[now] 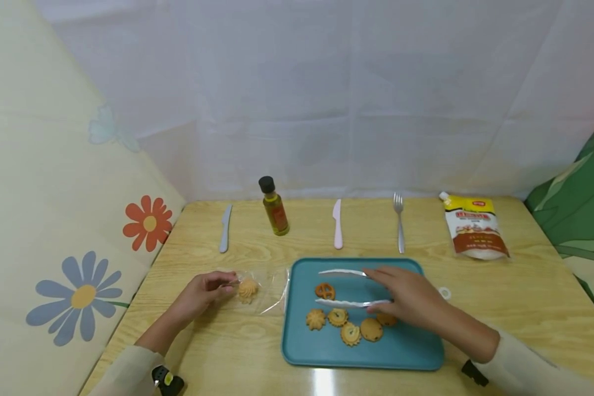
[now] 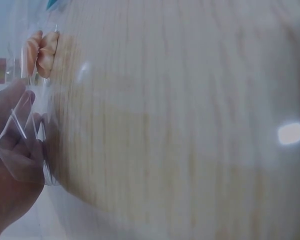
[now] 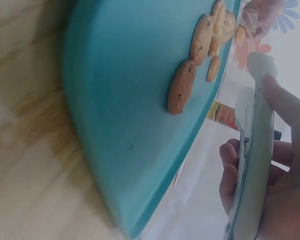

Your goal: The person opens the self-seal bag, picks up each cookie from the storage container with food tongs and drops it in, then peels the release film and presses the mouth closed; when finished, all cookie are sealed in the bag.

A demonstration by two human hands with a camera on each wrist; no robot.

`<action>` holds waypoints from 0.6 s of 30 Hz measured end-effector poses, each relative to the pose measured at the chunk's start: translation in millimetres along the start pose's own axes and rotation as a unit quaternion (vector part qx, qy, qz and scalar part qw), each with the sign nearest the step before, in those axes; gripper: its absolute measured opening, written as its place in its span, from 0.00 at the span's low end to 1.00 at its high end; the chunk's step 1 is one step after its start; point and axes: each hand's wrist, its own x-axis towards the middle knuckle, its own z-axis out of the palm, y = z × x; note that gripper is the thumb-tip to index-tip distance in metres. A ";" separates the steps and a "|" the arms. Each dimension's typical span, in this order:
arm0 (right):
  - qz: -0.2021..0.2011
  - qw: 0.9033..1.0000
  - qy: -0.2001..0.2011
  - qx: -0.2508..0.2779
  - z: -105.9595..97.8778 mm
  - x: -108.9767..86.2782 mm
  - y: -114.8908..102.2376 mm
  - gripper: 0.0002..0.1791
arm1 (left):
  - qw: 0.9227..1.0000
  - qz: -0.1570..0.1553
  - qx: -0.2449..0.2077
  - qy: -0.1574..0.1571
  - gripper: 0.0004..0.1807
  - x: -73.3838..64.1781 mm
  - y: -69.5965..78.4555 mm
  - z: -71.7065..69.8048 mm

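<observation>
My left hand pinches the edge of a clear plastic bag lying left of the tray. Inside the bag is a swirled cookie; its ridges also show as a cookie in the left wrist view. My right hand holds a pair of tongs above the teal tray. The tongs' arms are spread apart with nothing between their tips. A pretzel lies on the tray beneath them. Nearer me are a flower-shaped cookie, a round cookie and several others.
Along the back stand or lie a grey knife, an oil bottle, a pink knife, a fork and a spouted pouch. A white ring lies right of the tray.
</observation>
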 end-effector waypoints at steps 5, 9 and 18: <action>0.009 1.000 -0.002 0.009 -3.6 -11.0 6.8 0.43 | 1.000 0.004 0.000 -0.001 0.16 -0.6 -0.2 0.0; 0.014 1.000 -0.003 0.011 -7.2 -20.1 11.8 0.42 | 1.000 0.006 -0.001 -0.002 0.15 -1.0 0.2 0.3; 0.034 0.999 -0.006 0.016 -13.0 -40.6 23.2 0.43 | 1.000 0.012 -0.004 -0.003 0.15 -1.7 -0.2 0.1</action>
